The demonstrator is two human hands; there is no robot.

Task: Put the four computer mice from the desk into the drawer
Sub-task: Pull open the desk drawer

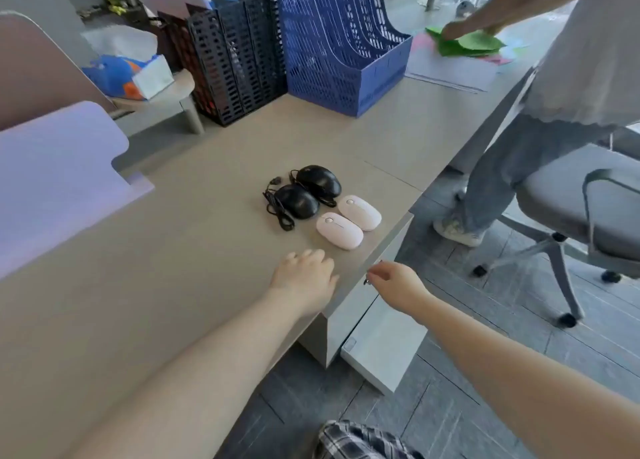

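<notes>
Two black wired mice [300, 201] [319, 181] lie side by side on the grey desk [173, 251], their cables bunched to the left. Two pale pink wireless mice [339, 231] [359, 212] lie just in front of them, near the desk's right edge. My left hand [303, 280] rests flat on the desk, a little short of the nearer pink mouse and holding nothing. My right hand [394, 285] is at the desk's edge, fingers pinched at a small key or handle on the white drawer unit [384, 348] under the desk. The drawer's inside is hidden.
Black [235, 60] and blue [343, 43] mesh file holders stand at the back of the desk. A lilac divider panel [55, 178] is at the left. Another person [561, 88] stands at the right beside a grey office chair [575, 209], with a hand on green papers.
</notes>
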